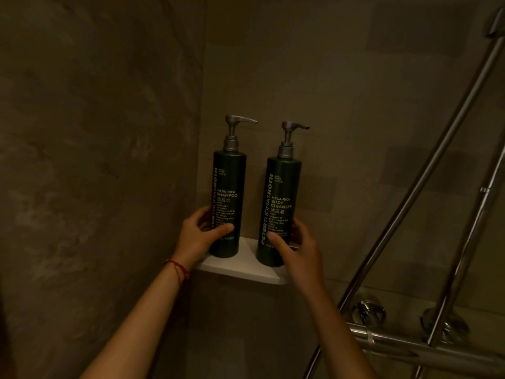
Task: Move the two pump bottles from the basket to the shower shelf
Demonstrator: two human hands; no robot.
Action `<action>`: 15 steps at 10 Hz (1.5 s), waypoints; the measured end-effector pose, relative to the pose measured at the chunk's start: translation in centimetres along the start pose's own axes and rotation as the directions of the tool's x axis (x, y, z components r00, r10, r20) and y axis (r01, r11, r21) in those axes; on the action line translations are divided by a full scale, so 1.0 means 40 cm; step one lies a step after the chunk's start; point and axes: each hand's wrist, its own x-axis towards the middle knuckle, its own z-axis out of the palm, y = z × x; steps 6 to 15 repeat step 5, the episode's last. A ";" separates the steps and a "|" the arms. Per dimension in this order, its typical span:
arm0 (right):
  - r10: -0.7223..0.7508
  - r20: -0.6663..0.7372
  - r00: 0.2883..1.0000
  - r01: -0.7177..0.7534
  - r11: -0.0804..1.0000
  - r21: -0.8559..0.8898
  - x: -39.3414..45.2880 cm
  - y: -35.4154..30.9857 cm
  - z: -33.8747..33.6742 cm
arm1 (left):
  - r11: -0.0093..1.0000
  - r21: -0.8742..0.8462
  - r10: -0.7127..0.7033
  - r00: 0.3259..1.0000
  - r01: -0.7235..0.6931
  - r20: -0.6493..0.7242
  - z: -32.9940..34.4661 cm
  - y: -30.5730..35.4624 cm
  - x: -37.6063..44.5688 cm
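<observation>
Two dark green pump bottles with grey pumps stand upright on a white corner shower shelf. The left one is the shampoo bottle; my left hand wraps its lower part, thumb across the front. The right one is the body cleanser bottle; my right hand grips its lower part from the right, thumb on the label. Both pump spouts point right. The basket is not in view.
Brown tiled walls meet in the corner behind the shelf. Chrome shower pipes slant up at the right, with a mixer bar and valves low on the right. A red string bracelet is on my left wrist.
</observation>
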 end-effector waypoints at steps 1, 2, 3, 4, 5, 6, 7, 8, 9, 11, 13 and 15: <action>0.009 -0.018 1.000 -0.009 1.000 -0.014 -0.019 -0.006 -0.002 | 1.000 0.016 0.014 1.000 -0.014 0.016 -0.004 -0.001 -0.004; 0.043 -0.067 0.997 -0.045 0.999 -0.026 -0.054 -0.009 -0.014 | 0.998 -0.010 0.063 0.997 -0.064 -0.037 -0.001 0.002 -0.014; 0.089 -0.103 0.991 -0.094 0.994 -0.048 -0.097 -0.012 -0.037 | 0.992 -0.051 0.113 0.986 -0.119 -0.120 0.003 0.005 -0.026; 0.104 -0.152 0.983 -0.115 0.991 -0.067 -0.144 -0.012 -0.065 | 0.986 -0.025 0.159 0.967 -0.168 -0.201 0.015 -0.007 -0.051; 0.100 -0.203 0.974 -0.127 0.984 -0.126 -0.177 -0.018 -0.103 | 0.988 0.083 0.145 0.957 -0.128 -0.252 0.019 -0.024 -0.086; 0.100 -0.203 0.974 -0.127 0.984 -0.126 -0.177 -0.018 -0.103 | 0.988 0.083 0.145 0.957 -0.128 -0.252 0.019 -0.024 -0.086; 0.100 -0.203 0.974 -0.127 0.984 -0.126 -0.177 -0.018 -0.103 | 0.988 0.083 0.145 0.957 -0.128 -0.252 0.019 -0.024 -0.086; 0.100 -0.203 0.974 -0.127 0.984 -0.126 -0.177 -0.018 -0.103 | 0.988 0.083 0.145 0.957 -0.128 -0.252 0.019 -0.024 -0.086; 0.100 -0.203 0.974 -0.127 0.984 -0.126 -0.177 -0.018 -0.103 | 0.988 0.083 0.145 0.957 -0.128 -0.252 0.019 -0.024 -0.086; 0.100 -0.203 0.974 -0.127 0.984 -0.126 -0.177 -0.018 -0.103 | 0.988 0.083 0.145 0.957 -0.128 -0.252 0.019 -0.024 -0.086; 0.100 -0.203 0.974 -0.127 0.984 -0.126 -0.177 -0.018 -0.103 | 0.988 0.083 0.145 0.957 -0.128 -0.252 0.019 -0.024 -0.086; 0.100 -0.203 0.974 -0.127 0.984 -0.126 -0.177 -0.018 -0.103 | 0.988 0.083 0.145 0.957 -0.128 -0.252 0.019 -0.024 -0.086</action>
